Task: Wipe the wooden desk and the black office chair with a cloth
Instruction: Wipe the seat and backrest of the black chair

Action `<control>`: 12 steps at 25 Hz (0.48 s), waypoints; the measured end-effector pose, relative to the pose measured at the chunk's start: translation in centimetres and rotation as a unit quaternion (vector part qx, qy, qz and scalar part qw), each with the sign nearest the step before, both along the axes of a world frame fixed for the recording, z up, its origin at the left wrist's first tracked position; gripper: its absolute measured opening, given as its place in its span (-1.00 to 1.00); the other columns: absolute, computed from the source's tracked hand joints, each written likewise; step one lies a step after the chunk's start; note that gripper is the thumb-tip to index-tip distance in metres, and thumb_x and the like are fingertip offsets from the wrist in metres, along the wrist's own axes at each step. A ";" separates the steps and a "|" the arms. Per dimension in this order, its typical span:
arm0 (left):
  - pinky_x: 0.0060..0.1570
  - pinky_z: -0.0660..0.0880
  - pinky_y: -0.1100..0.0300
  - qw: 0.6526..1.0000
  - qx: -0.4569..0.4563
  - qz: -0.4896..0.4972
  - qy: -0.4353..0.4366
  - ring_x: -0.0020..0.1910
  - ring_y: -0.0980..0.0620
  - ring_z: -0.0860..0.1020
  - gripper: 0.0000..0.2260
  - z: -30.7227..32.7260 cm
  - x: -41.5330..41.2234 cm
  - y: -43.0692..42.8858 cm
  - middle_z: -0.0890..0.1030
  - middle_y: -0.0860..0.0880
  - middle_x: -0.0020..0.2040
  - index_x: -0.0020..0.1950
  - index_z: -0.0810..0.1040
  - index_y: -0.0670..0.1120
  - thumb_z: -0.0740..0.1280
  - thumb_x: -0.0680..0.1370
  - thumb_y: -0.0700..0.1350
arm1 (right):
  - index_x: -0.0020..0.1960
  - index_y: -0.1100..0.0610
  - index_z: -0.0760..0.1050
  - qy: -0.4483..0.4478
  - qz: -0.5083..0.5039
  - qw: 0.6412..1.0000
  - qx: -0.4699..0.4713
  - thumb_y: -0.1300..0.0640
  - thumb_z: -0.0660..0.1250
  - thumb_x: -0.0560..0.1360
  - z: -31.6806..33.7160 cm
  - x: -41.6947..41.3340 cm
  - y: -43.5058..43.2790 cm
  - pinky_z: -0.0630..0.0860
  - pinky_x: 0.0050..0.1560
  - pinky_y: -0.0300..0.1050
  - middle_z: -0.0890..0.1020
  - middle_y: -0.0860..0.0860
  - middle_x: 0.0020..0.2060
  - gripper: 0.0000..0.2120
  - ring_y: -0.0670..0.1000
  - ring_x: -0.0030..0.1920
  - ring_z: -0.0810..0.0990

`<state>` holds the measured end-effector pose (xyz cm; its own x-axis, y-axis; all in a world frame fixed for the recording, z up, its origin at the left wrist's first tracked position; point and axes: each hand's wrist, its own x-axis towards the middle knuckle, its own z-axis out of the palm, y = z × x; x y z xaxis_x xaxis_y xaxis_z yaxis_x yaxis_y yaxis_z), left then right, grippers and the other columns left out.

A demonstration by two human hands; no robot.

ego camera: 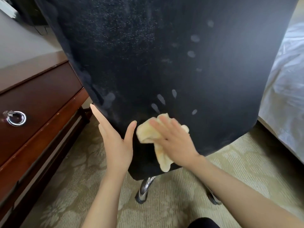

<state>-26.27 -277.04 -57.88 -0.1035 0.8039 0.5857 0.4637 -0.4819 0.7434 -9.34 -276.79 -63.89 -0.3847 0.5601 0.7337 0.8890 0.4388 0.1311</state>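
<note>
Two hands, one cloth, one chair

Black office chair [164, 63]: smudged back panel, centre. Yellow cloth [148, 132]: at its six o'clock, pressed under right hand [176, 142], fingers flat. Left hand [117, 143]: fingers extended, bracing seven o'clock edge. Wooden desk [41, 99]: nine o'clock.

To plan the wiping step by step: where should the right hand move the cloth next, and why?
Probably slide the cloth straight up: pale finger marks sit just above it on the chair back. The right hand presses it flat there, and the left hand steadies the chair's edge.
</note>
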 end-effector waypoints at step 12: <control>0.22 0.02 0.42 1.000 -0.020 -0.002 0.002 0.11 0.68 0.04 -0.18 -0.1 1.0 -1.4 0.14 0.20 0.46 0.50 -0.27 0.23 0.32 0.54 -0.01 | 0.48 -0.08 -0.18 0.531 -0.011 0.846 0.048 0.07 -0.04 0.65 11.3 4.5 0.2 -0.24 0.46 0.25 -0.15 0.05 0.53 -0.52 0.10 0.51 -0.28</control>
<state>-25.27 -278.44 -58.02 -0.0987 0.8269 0.5536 0.4651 -0.4535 0.7603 -4.83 -276.63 -52.59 0.5300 0.4759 0.7018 0.5353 0.4541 -0.7122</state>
